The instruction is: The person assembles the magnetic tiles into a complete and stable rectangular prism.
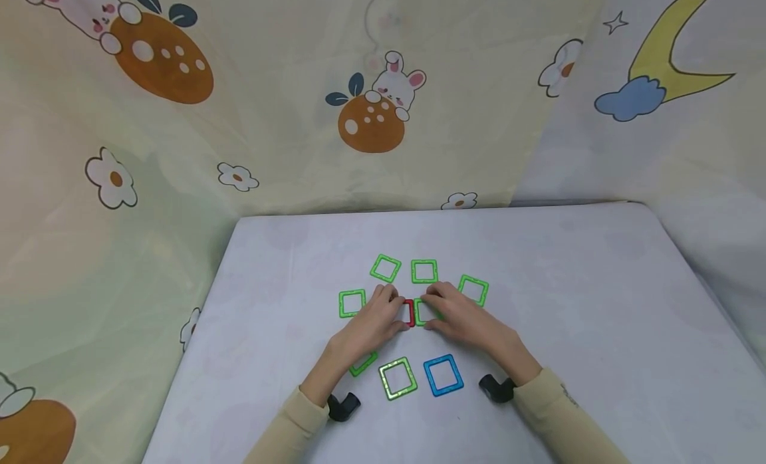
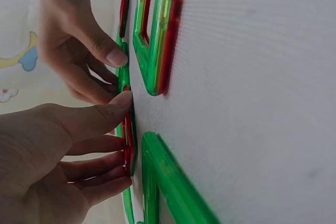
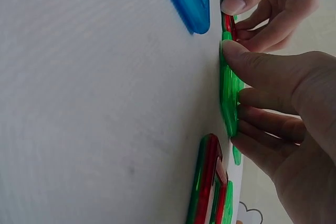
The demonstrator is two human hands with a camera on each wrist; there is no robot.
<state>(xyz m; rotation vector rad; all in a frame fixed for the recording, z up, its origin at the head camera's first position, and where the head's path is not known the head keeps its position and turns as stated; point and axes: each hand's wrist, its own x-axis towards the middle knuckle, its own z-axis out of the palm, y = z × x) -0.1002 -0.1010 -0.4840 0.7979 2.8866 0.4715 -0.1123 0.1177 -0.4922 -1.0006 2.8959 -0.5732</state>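
Note:
In the head view two square magnetic frame tiles lie edge to edge mid-table. My left hand (image 1: 372,323) grips the red tile (image 1: 411,313), its thumb on the near edge and fingers along the far edge. The green tile (image 1: 418,314) beside it is held the same way by my right hand (image 1: 465,318). Both hands cover the outer parts of these tiles. In the left wrist view the red tile (image 2: 127,145) sits between thumb and fingertips, flat near the table. The right wrist view has the green tile (image 3: 229,93) between thumb and fingers.
Several green square tiles (image 1: 424,272) surround the hands on the white table (image 1: 574,304). A light green tile (image 1: 411,386) and a blue tile (image 1: 458,377) lie nearer me. One green tile (image 1: 363,365) is partly under the left forearm. A patterned cloth (image 1: 287,118) hangs behind.

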